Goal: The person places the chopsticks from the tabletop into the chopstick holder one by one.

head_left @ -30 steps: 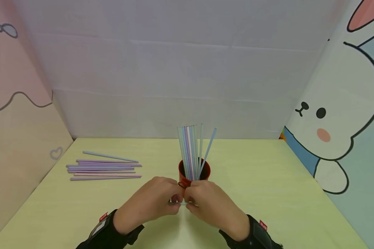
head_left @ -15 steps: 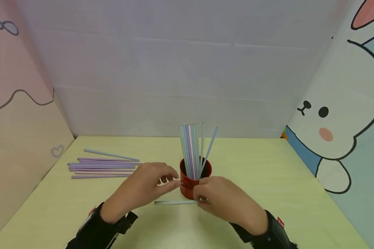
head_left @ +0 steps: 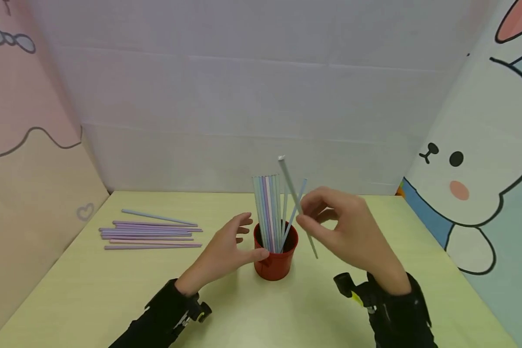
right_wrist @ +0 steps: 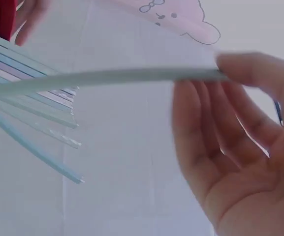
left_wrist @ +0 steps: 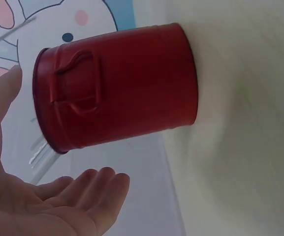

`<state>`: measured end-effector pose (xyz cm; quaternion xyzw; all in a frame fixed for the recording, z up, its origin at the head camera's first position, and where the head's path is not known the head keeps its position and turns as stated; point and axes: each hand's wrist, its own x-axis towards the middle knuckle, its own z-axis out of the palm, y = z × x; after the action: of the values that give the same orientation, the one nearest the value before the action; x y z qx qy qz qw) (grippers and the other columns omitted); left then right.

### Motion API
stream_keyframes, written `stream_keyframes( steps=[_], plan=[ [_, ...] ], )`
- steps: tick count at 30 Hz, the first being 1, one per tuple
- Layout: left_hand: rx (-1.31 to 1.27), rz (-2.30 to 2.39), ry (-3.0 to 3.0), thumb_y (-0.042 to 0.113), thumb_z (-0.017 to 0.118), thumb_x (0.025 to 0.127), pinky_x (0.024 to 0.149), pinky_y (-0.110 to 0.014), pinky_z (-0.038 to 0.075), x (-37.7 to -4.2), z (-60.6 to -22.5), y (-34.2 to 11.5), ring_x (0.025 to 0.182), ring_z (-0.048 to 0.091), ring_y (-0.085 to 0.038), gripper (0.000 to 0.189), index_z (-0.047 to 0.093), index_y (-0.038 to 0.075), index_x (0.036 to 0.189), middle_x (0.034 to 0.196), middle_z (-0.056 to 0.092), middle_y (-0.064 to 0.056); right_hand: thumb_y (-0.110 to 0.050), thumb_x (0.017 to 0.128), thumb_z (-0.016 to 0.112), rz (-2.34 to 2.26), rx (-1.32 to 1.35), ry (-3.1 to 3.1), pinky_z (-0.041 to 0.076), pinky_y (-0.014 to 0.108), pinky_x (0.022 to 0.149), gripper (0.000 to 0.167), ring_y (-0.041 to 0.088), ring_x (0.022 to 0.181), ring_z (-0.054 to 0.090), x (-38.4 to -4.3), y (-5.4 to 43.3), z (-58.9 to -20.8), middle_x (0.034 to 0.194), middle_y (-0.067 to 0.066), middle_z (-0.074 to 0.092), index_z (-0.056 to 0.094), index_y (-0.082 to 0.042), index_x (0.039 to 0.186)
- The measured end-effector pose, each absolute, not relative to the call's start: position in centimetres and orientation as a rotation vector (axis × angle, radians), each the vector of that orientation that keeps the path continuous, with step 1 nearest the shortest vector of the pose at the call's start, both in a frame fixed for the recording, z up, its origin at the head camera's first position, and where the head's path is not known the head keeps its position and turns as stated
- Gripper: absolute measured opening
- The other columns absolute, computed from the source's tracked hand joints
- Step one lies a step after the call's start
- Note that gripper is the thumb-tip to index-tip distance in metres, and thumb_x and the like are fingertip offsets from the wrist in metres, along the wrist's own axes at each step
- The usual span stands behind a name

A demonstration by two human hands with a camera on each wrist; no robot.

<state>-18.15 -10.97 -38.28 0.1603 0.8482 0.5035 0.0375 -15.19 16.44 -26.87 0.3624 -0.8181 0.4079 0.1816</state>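
Slanting in the right hand (head_left: 347,226) is a straw (head_left: 289,183).

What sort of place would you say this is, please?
Probably a small indoor recording booth, perhaps child-themed: the yellow table has a plain, creased backdrop behind it and cartoon panels on both sides.

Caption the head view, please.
Pale green straw pinched in the right grip near a red bucket of straws, the left grip open beside it, loose straws on the table.
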Motion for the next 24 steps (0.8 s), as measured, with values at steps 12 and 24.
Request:
stream_keyframes(
  steps=[12, 24],
  plan=[
    [0.553, 1.606, 2.539, 0.037, 0.094, 0.082, 0.107, -0.052, 0.054, -18.2, -40.2, -8.4, 0.132, 0.057, -0.027, 0.097, 0.04, 0.016, 0.16, 0.149, 0.057, -0.002, 0.0, 0.096, 0.075, 1.424, 0.69, -2.171, 0.064, 0.025, 0.076, 0.014, 0.016, 0.081, 0.072, -19.2, 15.6, -30.2, 0.094, 0.007, 0.072, 0.069, -0.002, 0.107],
    [0.587, 1.603, 2.535, 0.033, 0.091, 0.086, 0.107, -0.049, 0.055, -18.2, -40.4, -8.6, 0.133, 0.058, -0.025, 0.088, 0.043, 0.013, 0.158, 0.146, 0.059, -0.003, -0.012, 0.099, 0.075, 1.389, 0.584, -2.583, 0.059, 0.037, 0.072, 0.013, 0.018, 0.078, 0.073, -20.8, 15.9, -32.3, 0.09, 0.003, 0.075, 0.066, -0.01, 0.108]
  ],
)
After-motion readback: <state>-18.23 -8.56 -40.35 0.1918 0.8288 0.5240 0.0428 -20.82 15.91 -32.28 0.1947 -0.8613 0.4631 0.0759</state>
